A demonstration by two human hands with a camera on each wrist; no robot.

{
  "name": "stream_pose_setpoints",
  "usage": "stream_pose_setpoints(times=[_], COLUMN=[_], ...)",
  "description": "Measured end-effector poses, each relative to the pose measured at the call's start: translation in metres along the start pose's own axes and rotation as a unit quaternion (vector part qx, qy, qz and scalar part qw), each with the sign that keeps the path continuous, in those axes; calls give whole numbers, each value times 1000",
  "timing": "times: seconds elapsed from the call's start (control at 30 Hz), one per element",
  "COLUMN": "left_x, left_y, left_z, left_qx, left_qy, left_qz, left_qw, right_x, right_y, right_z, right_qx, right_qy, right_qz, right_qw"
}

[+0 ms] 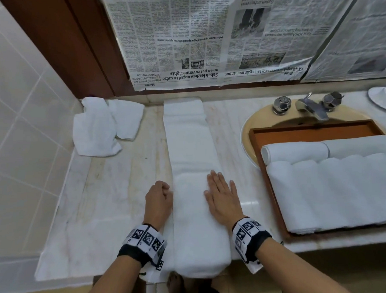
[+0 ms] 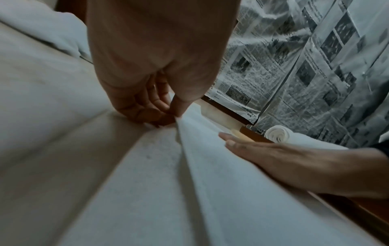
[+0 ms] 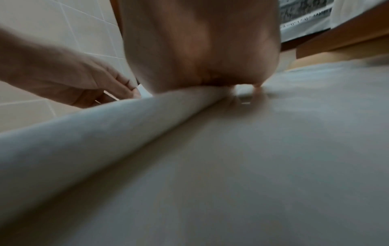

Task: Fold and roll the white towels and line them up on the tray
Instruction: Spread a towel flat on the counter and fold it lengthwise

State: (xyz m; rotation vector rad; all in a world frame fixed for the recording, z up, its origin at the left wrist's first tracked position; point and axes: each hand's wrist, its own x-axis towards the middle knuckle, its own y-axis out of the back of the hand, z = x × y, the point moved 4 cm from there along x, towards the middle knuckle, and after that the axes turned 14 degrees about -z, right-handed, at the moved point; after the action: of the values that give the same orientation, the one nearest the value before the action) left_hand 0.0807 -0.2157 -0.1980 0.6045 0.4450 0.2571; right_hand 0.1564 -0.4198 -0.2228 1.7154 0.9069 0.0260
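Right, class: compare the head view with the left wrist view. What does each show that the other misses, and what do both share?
Head view only: the crumpled towels, the tap and the tray over the sink. Left wrist view only: the left hand pinching the edge of the long folded towel, and the spiral end of a rolled towel. Both: the right hand flat on that towel, and the newspaper.

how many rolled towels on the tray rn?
2 rolled towels lie end to end across the tray: one at its left end, one running off frame right. Others may be hidden beyond the frame.

White tiled wall (image 1: 23,116), marble counter (image 1: 110,198), newspaper-covered mirror (image 1: 192,35).
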Motion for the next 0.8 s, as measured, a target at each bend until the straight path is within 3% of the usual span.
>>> stream_pose_setpoints(times=[0.07,0.13,0.2,0.27,0.33,0.53,0.8], left_x=[-1,-1,1,4,8,31,110], left_y=[1,-5,-22,-38,-41,-27,-2], left_z=[2,13,26,23,10,-3,17], left_qx=[27,99,211,311,356,344,325], left_qy=[-9,-60,-97,-85,-55,-14,26], left_qz=[14,20,-56,-144,-164,-145,-133], left_qw=[999,993,971,936,918,927,936], right_x=[-1,2,7,9,10,28,104], right_y=[5,1,-9,-15,-12,10,52], right_z=[-3,-10,-16,-16,-7,6,7], right_qx=[8,-25,-72,-96,-103,-95,-102], right_qy=[21,50,81,87,77,62,58], right_qz=[28,15,-16,-37,-39,-50,-57], right_qw=[999,998,994,991,991,992,991])
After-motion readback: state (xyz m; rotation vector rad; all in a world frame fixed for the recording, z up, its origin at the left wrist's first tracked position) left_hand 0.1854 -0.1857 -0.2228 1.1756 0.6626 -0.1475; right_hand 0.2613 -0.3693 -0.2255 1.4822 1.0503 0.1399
